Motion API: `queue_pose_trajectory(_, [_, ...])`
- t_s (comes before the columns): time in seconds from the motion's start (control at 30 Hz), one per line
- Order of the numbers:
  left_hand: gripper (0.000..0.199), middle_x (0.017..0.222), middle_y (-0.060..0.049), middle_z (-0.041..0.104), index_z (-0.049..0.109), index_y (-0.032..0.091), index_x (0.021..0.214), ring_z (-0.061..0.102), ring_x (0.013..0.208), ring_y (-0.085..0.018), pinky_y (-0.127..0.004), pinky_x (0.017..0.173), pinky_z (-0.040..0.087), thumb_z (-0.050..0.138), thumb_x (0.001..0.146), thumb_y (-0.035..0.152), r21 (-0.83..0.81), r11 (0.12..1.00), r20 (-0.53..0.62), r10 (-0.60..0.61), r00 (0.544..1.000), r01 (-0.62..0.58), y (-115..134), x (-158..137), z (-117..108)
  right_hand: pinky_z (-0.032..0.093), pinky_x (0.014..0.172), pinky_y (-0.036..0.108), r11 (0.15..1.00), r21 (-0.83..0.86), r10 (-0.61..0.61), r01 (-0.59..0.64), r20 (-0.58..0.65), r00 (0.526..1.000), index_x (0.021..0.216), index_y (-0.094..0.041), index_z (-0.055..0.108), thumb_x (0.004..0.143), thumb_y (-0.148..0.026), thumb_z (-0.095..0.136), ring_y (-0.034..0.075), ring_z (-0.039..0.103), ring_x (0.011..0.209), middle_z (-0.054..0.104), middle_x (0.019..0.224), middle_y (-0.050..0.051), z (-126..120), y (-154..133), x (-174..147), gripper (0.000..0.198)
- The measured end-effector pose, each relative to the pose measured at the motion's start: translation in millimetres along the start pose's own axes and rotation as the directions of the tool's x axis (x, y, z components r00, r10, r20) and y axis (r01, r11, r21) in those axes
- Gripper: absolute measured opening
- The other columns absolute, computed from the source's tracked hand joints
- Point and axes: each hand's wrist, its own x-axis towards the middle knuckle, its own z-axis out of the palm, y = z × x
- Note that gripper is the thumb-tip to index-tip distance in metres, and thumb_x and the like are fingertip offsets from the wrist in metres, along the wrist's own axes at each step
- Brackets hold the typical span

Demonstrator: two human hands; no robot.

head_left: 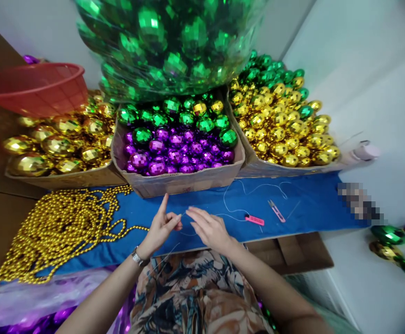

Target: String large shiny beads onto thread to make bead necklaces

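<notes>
Left hand [161, 227]'s pinching thread [230, 209], can't tell if right hand [208, 229] is, and loose slack could totally snag the pink snips [276, 211] at three o'clock.

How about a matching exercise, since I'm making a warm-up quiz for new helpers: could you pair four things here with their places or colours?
Things:
1. thread
2. basket
3. gold bead strings
4. snips

Places or colours:
A. red, at the upper left
B. heaped on the blue cloth, left of both hands
C. on the cloth, pink-handled, right of both hands
D. pale, running between the left hand and right hand

Pairs: 1-D, 2-A, 3-B, 4-C
</notes>
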Motion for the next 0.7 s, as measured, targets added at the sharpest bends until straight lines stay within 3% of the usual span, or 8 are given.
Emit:
queue_pose_trajectory(0.13, [0.097, 0.072, 0.004, 0.064, -0.007, 0.026, 0.152, 0.056, 0.058, -0.011, -0.022, 0.056, 0.046, 0.063, 0.085, 0.035, 0.082, 0.995, 0.053, 0.048, 0.997, -0.053, 7.9, -6.3, 0.6, 0.05, 0.087, 0.029, 0.975, 0.219, -0.056, 0.036, 0.084, 0.995, 0.13, -0.019, 0.05, 0.099, -0.028, 0.035, 0.017, 0.063, 0.103, 0.065, 0.115, 0.009, -3.4, 0.1, 26.6, 0.035])
queue_pose_trajectory(0.23, [0.073, 0.073, 0.0, 0.066, 0.032, 0.021, 0.146, 0.06, 0.064, -0.014, -0.023, 0.059, 0.046, 0.065, 0.083, 0.036, 0.202, 0.975, 0.041, 0.085, 0.996, -0.091, 12.5, -7.4, -5.1, 0.048, 0.075, 0.026, 0.917, 0.384, 0.063, -0.111, 0.136, 0.989, 0.095, -0.019, 0.06, 0.098, -0.03, 0.04, 0.014, 0.061, 0.079, 0.065, 0.084, 0.003, -0.3, 2.0, 28.9, 0.023])
queue_pose_trajectory(0.33, [0.027, 0.077, -0.004, 0.069, 0.07, 0.018, 0.097, 0.062, 0.072, -0.017, -0.026, 0.068, 0.048, 0.07, 0.077, 0.036, 0.369, 0.916, -0.027, 0.18, 0.983, -0.158, 11.1, -7.6, -11.3, 0.043, 0.059, 0.022, 0.7, 0.651, 0.189, -0.295, 0.23, 0.955, 0.082, -0.019, 0.058, 0.096, -0.042, 0.044, 0.01, 0.047, 0.056, 0.049, 0.061, -0.004, -0.3, 3.2, 23.4, 0.03])
queue_pose_trajectory(0.4, [0.017, 0.075, -0.004, 0.069, 0.072, 0.019, 0.08, 0.06, 0.069, -0.017, -0.026, 0.067, 0.047, 0.071, 0.076, 0.036, 0.427, 0.889, -0.119, 0.239, 0.964, -0.167, 8.2, -7.7, -10.9, 0.04, 0.052, 0.021, 0.517, 0.784, 0.231, -0.344, 0.259, 0.938, 0.092, -0.018, 0.058, 0.097, -0.046, 0.039, 0.009, 0.038, 0.047, 0.037, 0.055, -0.007, 0.8, 1.0, 20.5, 0.034])
queue_pose_trajectory(0.47, [0.016, 0.071, -0.003, 0.068, 0.072, 0.019, 0.077, 0.058, 0.065, -0.016, -0.026, 0.064, 0.045, 0.071, 0.075, 0.035, 0.422, 0.891, -0.174, 0.259, 0.95, -0.165, 6.3, -7.8, -5.8, 0.04, 0.051, 0.021, 0.453, 0.833, 0.27, -0.319, 0.213, 0.939, 0.108, -0.017, 0.057, 0.098, -0.043, 0.035, 0.009, 0.039, 0.046, 0.036, 0.055, -0.007, 3.9, -3.7, 19.7, 0.035])
queue_pose_trajectory(0.57, [0.019, 0.073, -0.003, 0.068, 0.072, 0.018, 0.08, 0.056, 0.065, -0.015, -0.025, 0.064, 0.045, 0.071, 0.075, 0.036, 0.297, 0.943, -0.163, 0.204, 0.965, -0.149, 6.8, -7.5, 5.7, 0.046, 0.06, 0.024, 0.683, 0.685, 0.27, -0.254, 0.086, 0.959, 0.121, -0.02, 0.055, 0.096, -0.032, 0.038, 0.013, 0.054, 0.058, 0.056, 0.065, -0.001, 9.2, -11.9, 21.8, 0.033])
queue_pose_trajectory(0.63, [0.022, 0.079, -0.003, 0.069, 0.072, 0.017, 0.084, 0.056, 0.066, -0.014, -0.024, 0.064, 0.045, 0.071, 0.076, 0.038, 0.168, 0.981, -0.123, 0.118, 0.985, -0.097, 7.4, -6.6, 11.6, 0.048, 0.072, 0.028, 0.904, 0.39, 0.186, -0.178, 0.016, 0.982, 0.123, -0.02, 0.055, 0.093, -0.023, 0.04, 0.017, 0.063, 0.073, 0.068, 0.083, 0.006, 11.6, -16.1, 23.7, 0.034])
queue_pose_trajectory(0.7, [0.024, 0.074, -0.002, 0.066, 0.07, 0.016, 0.081, 0.052, 0.062, -0.012, -0.022, 0.059, 0.042, 0.072, 0.074, 0.04, 0.079, 0.996, -0.112, 0.055, 0.992, -0.047, 6.4, -4.8, 14.5, 0.048, 0.075, 0.03, 0.983, 0.126, 0.131, -0.133, 0.03, 0.991, 0.124, -0.018, 0.054, 0.089, -0.018, 0.042, 0.021, 0.066, 0.08, 0.071, 0.091, 0.009, 13.1, -18.8, 24.8, 0.036])
